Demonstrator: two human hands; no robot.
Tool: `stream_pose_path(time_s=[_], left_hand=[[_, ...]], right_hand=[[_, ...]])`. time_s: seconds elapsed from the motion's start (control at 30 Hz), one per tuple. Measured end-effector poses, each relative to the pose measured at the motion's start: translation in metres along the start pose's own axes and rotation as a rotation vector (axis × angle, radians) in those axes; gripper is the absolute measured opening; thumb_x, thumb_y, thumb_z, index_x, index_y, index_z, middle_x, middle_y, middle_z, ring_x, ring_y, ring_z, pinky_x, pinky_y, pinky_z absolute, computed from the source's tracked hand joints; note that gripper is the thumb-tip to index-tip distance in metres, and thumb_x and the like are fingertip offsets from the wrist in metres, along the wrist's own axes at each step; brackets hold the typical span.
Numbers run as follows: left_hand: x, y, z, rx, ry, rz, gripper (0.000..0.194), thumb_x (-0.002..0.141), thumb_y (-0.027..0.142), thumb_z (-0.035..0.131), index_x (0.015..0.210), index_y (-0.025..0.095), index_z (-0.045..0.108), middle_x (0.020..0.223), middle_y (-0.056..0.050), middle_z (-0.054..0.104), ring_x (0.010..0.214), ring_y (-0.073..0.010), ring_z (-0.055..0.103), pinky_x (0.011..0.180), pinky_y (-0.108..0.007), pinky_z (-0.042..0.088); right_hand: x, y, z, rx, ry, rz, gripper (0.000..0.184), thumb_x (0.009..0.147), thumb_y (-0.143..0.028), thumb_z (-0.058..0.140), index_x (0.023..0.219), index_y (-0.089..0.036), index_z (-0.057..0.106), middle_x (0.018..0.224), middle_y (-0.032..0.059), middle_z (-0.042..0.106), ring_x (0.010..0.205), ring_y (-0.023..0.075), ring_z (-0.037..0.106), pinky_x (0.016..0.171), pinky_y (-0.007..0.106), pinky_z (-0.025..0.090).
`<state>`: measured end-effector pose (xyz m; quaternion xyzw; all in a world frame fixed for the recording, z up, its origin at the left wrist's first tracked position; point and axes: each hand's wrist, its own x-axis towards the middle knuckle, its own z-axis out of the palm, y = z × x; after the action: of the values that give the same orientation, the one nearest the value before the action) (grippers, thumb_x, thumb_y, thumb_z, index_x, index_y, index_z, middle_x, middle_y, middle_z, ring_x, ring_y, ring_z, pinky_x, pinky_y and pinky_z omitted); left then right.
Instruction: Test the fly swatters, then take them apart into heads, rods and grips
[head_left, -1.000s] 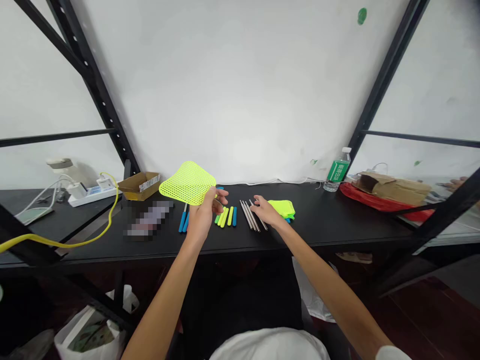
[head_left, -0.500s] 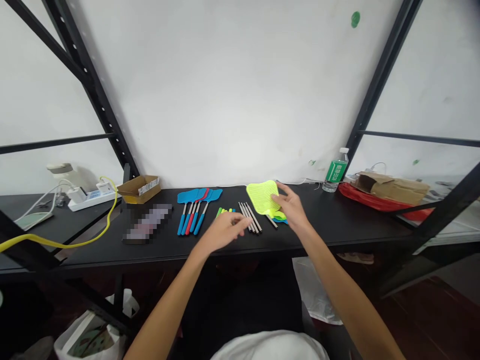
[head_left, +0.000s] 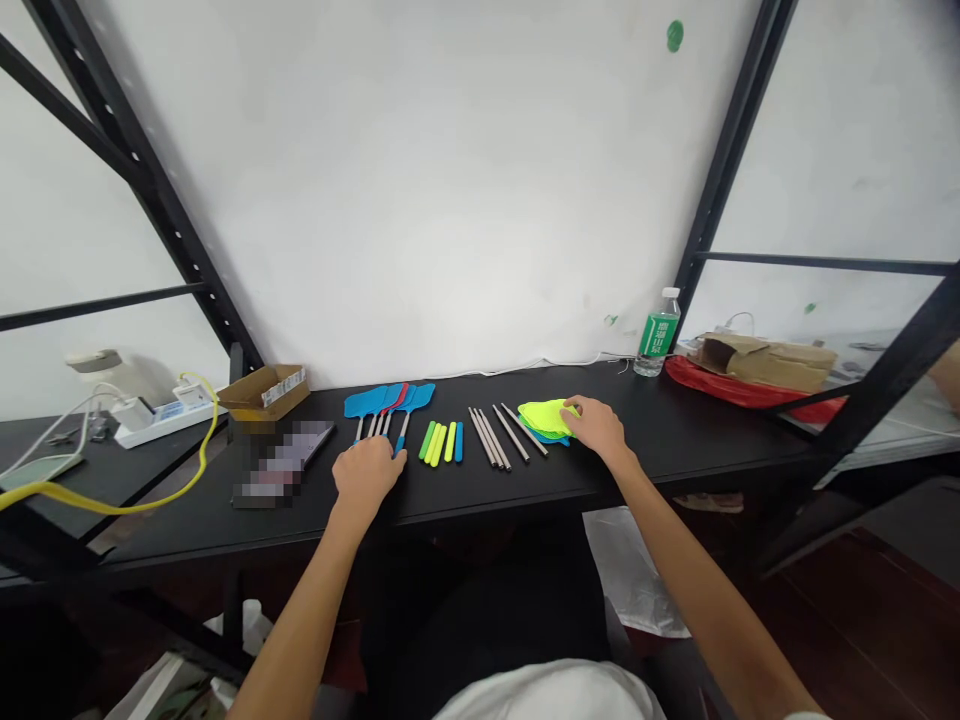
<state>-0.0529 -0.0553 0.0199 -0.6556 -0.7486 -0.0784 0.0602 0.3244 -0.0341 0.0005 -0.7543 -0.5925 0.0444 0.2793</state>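
My left hand (head_left: pixel 367 468) lies over the lower ends of several assembled fly swatters (head_left: pixel 366 404), its fingers curled around their handles; most heads are blue, one red. To the right is a row of loose handle grips (head_left: pixel 438 446) in green, yellow and blue. Beside them lie several thin metal rods (head_left: pixel 490 440), some slanting apart. At the right end, flat swatter heads (head_left: pixel 541 415) are stacked, yellow on top with green and blue below. My right hand (head_left: pixel 597 425) pinches the right edge of the top yellow head, its fingertips partly hidden.
A phone (head_left: pixel 306 445), partly blurred, and a small cardboard box (head_left: pixel 266 392) are at the left, near a power strip (head_left: pixel 169 422) and a yellow cable (head_left: pixel 201 462). A water bottle (head_left: pixel 658 335) stands back right, near a red bag (head_left: pixel 739 388). Black shelf posts frame both sides.
The yellow swatter head went from my left hand to my right and now lies on the stack. My left hand moved left onto the assembled swatters. The view has shifted slightly.
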Motion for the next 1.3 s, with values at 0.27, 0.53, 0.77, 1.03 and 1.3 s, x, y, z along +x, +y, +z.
stream_pose_path(time_s=[0.27, 0.53, 0.77, 1.03, 1.3], left_hand=[[-0.007, 0.007, -0.013, -0.053, -0.043, 0.069, 0.041, 0.094, 0.043, 0.032, 0.089, 0.018, 0.064, 0.096, -0.016, 0.070, 0.095, -0.0362, 0.067, 0.075, -0.042, 0.048], [-0.034, 0.039, -0.042, -0.245, 0.021, 0.240, 0.037, 0.100, 0.045, 0.025, 0.104, 0.019, 0.051, 0.084, -0.010, 0.068, 0.086, -0.0306, 0.067, 0.068, -0.033, 0.043], [-0.073, 0.085, -0.053, -0.331, 0.041, 0.333, 0.029, 0.102, 0.041, 0.028, 0.114, 0.020, 0.043, 0.086, -0.008, 0.068, 0.078, -0.0270, 0.068, 0.064, -0.030, 0.037], [-0.085, 0.098, -0.038, -0.511, 0.019, 0.492, 0.037, 0.103, 0.043, 0.023, 0.116, 0.021, 0.050, 0.075, -0.005, 0.061, 0.071, -0.0225, 0.061, 0.061, -0.028, 0.033], [-0.083, 0.102, -0.035, -1.466, -0.561, 0.408, 0.044, 0.095, 0.060, 0.039, 0.095, 0.019, 0.052, 0.059, 0.008, 0.032, 0.044, -0.0067, 0.021, 0.044, -0.021, 0.019]], right_hand=[[0.001, 0.004, -0.001, 0.007, 0.060, -0.036, 0.036, 0.088, -0.044, 0.050, 0.111, -0.026, 0.072, 0.110, 0.0104, 0.066, 0.098, 0.0271, 0.063, 0.078, 0.033, 0.046], [-0.006, -0.021, -0.015, 0.461, 0.094, -0.185, 0.031, 0.090, -0.044, 0.053, 0.099, -0.021, 0.073, 0.100, 0.0081, 0.073, 0.087, 0.0216, 0.066, 0.079, 0.032, 0.049], [-0.042, -0.074, -0.037, 1.467, -0.469, -0.229, 0.038, 0.088, -0.050, 0.063, 0.108, -0.019, 0.070, 0.109, 0.0119, 0.072, 0.088, 0.0197, 0.070, 0.071, 0.028, 0.054], [-0.064, -0.096, -0.022, 1.506, -0.511, -0.287, 0.031, 0.083, -0.047, 0.071, 0.093, -0.018, 0.069, 0.093, 0.0078, 0.074, 0.085, 0.0169, 0.069, 0.078, 0.030, 0.054], [-0.065, -0.105, -0.012, 1.709, -0.429, -0.134, 0.030, 0.077, -0.046, 0.076, 0.082, -0.020, 0.062, 0.077, 0.0021, 0.065, 0.073, 0.0159, 0.064, 0.071, 0.030, 0.053]])
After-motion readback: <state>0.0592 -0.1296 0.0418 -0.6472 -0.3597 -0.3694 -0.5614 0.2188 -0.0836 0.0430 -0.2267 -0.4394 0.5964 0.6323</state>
